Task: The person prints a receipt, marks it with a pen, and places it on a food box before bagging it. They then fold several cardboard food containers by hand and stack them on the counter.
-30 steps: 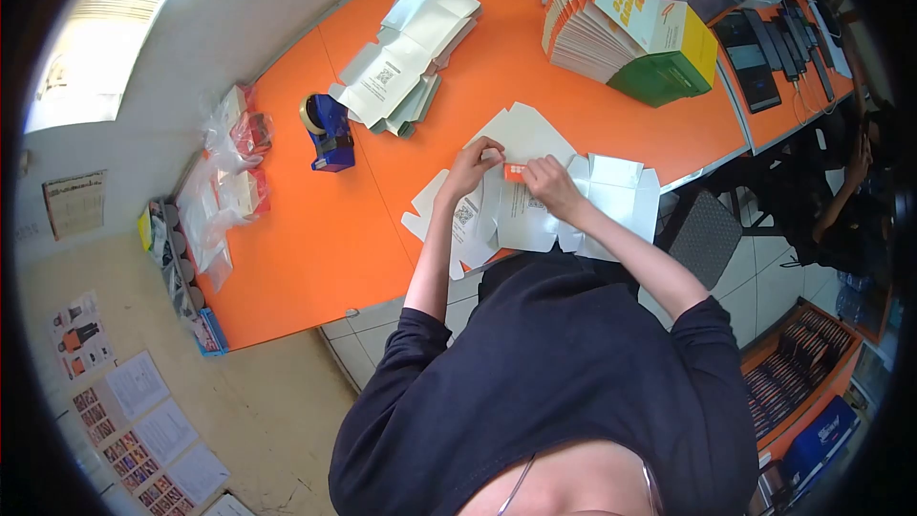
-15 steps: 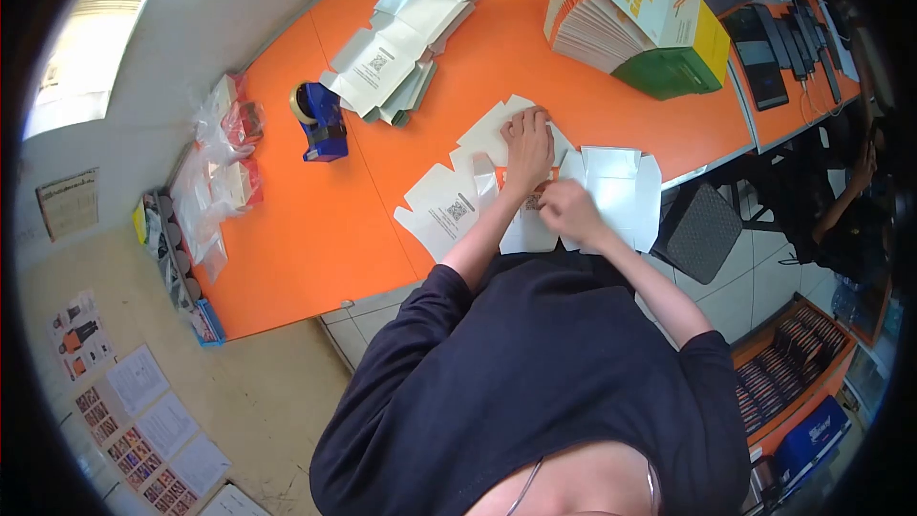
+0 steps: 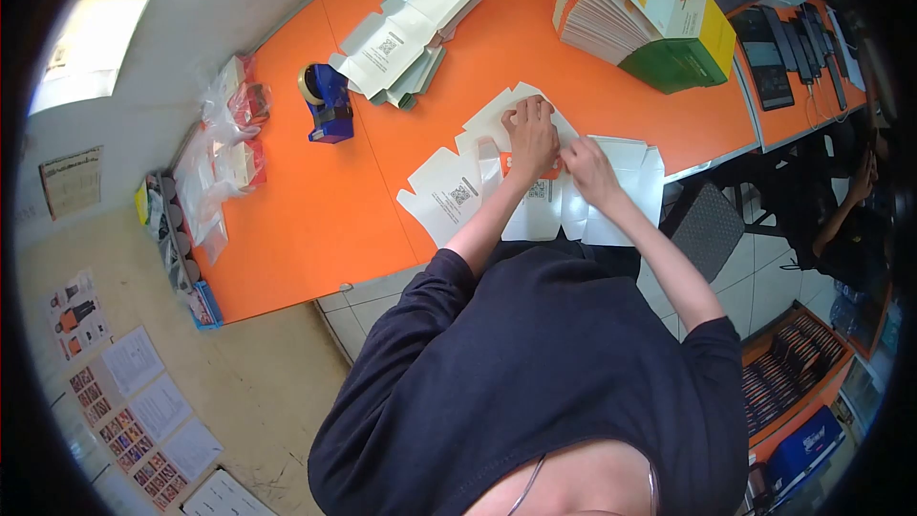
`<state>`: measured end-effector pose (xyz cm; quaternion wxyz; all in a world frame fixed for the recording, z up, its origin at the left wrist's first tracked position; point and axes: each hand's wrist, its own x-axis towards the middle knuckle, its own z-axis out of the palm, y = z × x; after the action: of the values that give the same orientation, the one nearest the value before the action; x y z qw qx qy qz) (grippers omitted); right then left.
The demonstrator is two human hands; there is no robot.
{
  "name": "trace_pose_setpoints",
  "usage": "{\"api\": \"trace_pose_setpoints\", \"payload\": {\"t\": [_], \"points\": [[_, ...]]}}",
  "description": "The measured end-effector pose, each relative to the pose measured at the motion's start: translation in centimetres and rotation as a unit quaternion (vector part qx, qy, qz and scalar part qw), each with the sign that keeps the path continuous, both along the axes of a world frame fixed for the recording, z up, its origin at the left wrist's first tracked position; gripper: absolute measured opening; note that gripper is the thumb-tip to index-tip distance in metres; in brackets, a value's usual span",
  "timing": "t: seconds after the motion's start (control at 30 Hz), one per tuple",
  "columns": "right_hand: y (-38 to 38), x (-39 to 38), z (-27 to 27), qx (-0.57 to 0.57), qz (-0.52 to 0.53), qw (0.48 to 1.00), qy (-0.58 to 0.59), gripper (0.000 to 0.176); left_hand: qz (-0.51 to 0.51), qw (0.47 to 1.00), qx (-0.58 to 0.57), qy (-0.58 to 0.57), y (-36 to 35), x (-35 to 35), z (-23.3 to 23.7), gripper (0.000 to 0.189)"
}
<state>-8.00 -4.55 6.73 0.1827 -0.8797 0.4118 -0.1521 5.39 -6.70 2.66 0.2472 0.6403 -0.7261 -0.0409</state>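
Note:
An unfolded white carton point(image 3: 444, 201) with printed QR codes lies on the front edge of the orange table, a small orange patch showing between its panels. My left hand point(image 3: 535, 143) rests on its upper middle flap, fingers bent and apart, pressing it down. At the crease by the right-hand panel, my right hand point(image 3: 590, 172) has its fingers curled together on the carton; the fingertips are partly hidden. Several flattened cartons point(image 3: 406, 33) are stacked farther back. A blue tape dispenser point(image 3: 330, 105) with a roll of tape stands left of that stack.
Green, yellow and white folded cartons point(image 3: 678, 53) stand in a row at the back right. Plastic-wrapped packs point(image 3: 234, 167) lie along the left edge. Phones point(image 3: 764, 62) sit on the right. A dark stool point(image 3: 702, 229) and another person's arm point(image 3: 845, 201) are beyond the table's right side.
My right hand has moved up and right along the carton, from the middle panel to the right crease. My left hand stays on the upper flap, its fingers more bent. The view has shifted slightly.

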Motion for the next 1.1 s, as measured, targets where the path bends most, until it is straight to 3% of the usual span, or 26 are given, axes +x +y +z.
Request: {"api": "trace_pose_setpoints", "payload": {"t": [0.1, 0.33, 0.43, 0.5, 0.53, 0.57, 0.6, 0.63, 0.73, 0.8, 0.93, 1.0, 1.03, 1.1], "points": [[2.9, 0.2, -1.1, -0.086, 0.016, 0.996, -0.021, 0.008, -0.002, 1.0, 0.0, 0.001, -0.2, -0.3, -0.1, 0.027], [5.9, -0.1, -1.2, -0.008, -0.043, 0.998, -0.049, 0.018, -0.008, 1.0, 0.006, 0.01, -0.2, -4.5, -0.7, 0.028], [6.3, -0.6, -0.9, -0.073, -0.053, 0.991, -0.1, 0.02, 0.006, 0.999, -0.018, -0.029, -0.3, -5.1, -1.1, 0.025], [5.0, -2.4, -0.1, 0.167, -0.108, 0.964, -0.176, 0.017, 0.017, 0.999, -0.012, -0.028, -0.4, -5.1, -0.9, 0.025], [3.5, -3.4, 0.2, 0.263, -0.159, 0.923, -0.23, 0.018, 0.025, 0.999, -0.008, -0.028, -0.3, -5.1, -0.7, 0.024], [1.7, -4.0, 0.7, 0.187, -0.188, 0.948, -0.175, 0.022, 0.024, 0.999, -0.009, -0.028, -0.2, -5.1, -0.6, 0.024], [-0.3, -4.9, 1.5, 0.028, -0.121, 0.988, -0.087, 0.028, 0.017, 0.999, -0.001, -0.03, -0.1, -5.1, -0.5, 0.024], [-1.3, -5.7, 1.2, 0.038, -0.122, 0.992, -0.025, 0.035, 0.009, 0.999, 0.005, -0.03, 0.0, -5.2, -0.3, 0.024], [-4.0, -7.2, 0.2, 0.12, -0.065, 0.991, 0.008, 0.031, 0.009, 0.998, 0.015, -0.055, 0.1, -5.0, -0.2, 0.029], [-5.0, -6.9, 0.6, 0.163, -0.033, 0.982, 0.092, 0.032, 0.008, 0.998, 0.034, -0.049, 0.2, -4.9, 0.1, 0.034], [-4.4, -6.1, 2.1, 0.179, -0.061, 0.976, 0.111, 0.024, 0.01, 0.998, 0.038, -0.049, 0.2, -4.7, 0.4, 0.037], [-2.0, -6.4, 2.0, 0.071, -0.038, 0.994, 0.073, 0.008, 0.001, 0.998, 0.039, -0.051, 0.3, -4.7, 0.6, 0.037], [-0.6, -6.4, 1.6, 0.072, -0.049, 0.993, 0.078, 0.008, 0.002, 0.998, 0.037, -0.055, 0.2, -4.7, 0.7, 0.037], [2.4, -6.3, 0.2, -0.118, -0.055, 0.991, 0.02, 0.007, -0.002, 0.999, 0.019, -0.048, -0.1, -4.9, 0.0, 0.036]]}}
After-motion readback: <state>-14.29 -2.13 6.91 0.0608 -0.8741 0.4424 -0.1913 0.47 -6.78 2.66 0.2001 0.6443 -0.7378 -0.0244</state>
